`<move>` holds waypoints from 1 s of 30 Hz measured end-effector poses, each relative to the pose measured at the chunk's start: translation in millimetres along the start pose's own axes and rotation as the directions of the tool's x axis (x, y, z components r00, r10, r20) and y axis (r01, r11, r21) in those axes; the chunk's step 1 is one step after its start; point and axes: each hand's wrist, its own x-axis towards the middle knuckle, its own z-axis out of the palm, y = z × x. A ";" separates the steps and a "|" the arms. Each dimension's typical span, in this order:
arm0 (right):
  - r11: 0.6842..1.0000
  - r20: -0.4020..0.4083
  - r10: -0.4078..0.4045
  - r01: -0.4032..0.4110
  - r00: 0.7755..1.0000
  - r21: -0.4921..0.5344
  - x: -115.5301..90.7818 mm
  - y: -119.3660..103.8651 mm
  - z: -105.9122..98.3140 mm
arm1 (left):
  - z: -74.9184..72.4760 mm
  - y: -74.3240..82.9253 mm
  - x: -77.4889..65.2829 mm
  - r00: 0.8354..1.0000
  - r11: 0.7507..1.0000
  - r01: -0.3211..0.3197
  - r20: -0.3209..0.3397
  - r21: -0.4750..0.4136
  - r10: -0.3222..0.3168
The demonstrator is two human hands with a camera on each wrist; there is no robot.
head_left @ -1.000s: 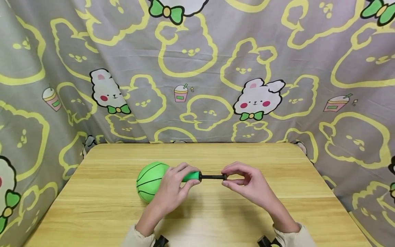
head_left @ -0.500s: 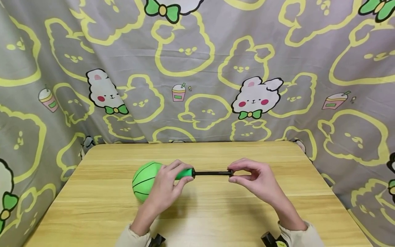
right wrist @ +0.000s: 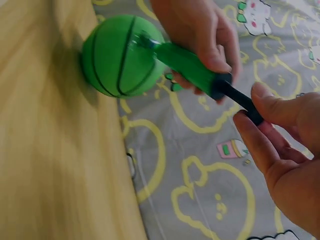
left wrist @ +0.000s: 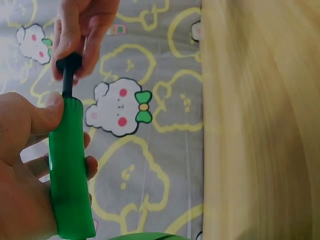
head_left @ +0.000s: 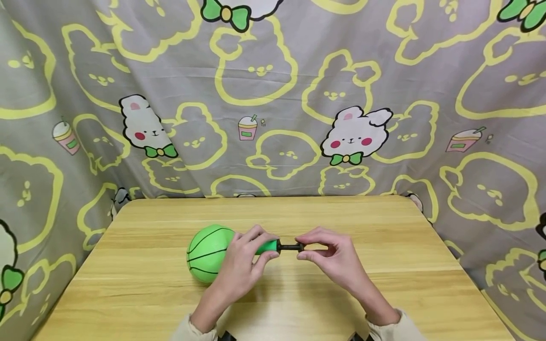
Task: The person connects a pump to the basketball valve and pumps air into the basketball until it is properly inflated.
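A green ball with black seam lines (head_left: pixel 206 255) lies on the wooden table, left of the hands. My left hand (head_left: pixel 241 267) grips the green barrel of a small hand pump (left wrist: pixel 70 170), which lies level and points at the ball. In the right wrist view the pump's tip meets the ball (right wrist: pixel 117 55); the exact joint is blurred. My right hand (head_left: pixel 334 255) pinches the black knob at the end of the pump's rod (head_left: pixel 291 247) between thumb and fingertips. A short length of rod shows between knob and barrel.
The wooden table (head_left: pixel 341 293) spreads beneath both hands. A grey curtain with yellow cartoon outlines and white rabbits (head_left: pixel 277 109) hangs behind its far edge and along both sides.
The rod was drawn out rightward half a second ago; now my right hand has pushed it back left, mostly into the barrel. Ball and left hand shifted slightly left, then back right.
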 end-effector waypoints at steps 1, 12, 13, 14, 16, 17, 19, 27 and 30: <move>1.000 -0.001 -0.006 0.006 1.000 -0.002 -1.0 1.9 2.9 | 1.6 0.9 -0.2 1.000 1.000 -0.004 0.005 0.003 0.004; 1.000 0.036 0.005 -0.004 0.999 -0.019 -4.3 -1.3 4.9 | 5.4 1.8 1.0 0.998 1.000 -0.009 0.061 -0.012 0.010; 1.000 0.042 0.012 -0.011 0.999 -0.025 -4.2 -3.0 2.5 | 4.6 1.1 1.2 0.998 1.000 -0.006 0.067 -0.018 0.007; 0.999 0.048 0.015 -0.013 0.999 -0.032 -4.2 -4.6 -0.2 | 3.5 0.4 1.3 0.997 1.000 -0.003 0.071 -0.024 0.005; 0.999 0.053 0.035 -0.033 0.998 -0.040 -4.0 -7.9 -5.7 | 1.3 -1.7 1.4 0.997 0.999 0.001 0.072 -0.034 0.002; 0.998 0.055 0.042 -0.039 0.998 -0.043 -3.8 -9.5 -8.6 | 0.0 -2.9 1.4 0.998 0.999 0.002 0.070 -0.037 0.001; 0.998 0.061 0.049 -0.046 0.997 -0.052 -3.1 -12.6 -14.3 | -2.6 -5.6 1.3 0.998 0.999 0.003 0.063 -0.039 -0.001; 0.997 0.063 0.032 -0.027 0.998 -0.076 -0.1 -25.6 -38.2 | -15.3 -16.0 1.2 1.000 1.000 0.024 0.007 -0.013 -0.024; 0.996 0.054 0.032 -0.028 0.998 -0.081 0.2 -28.4 -45.5 | -18.3 -17.2 1.6 0.999 0.999 0.035 0.005 -0.015 -0.035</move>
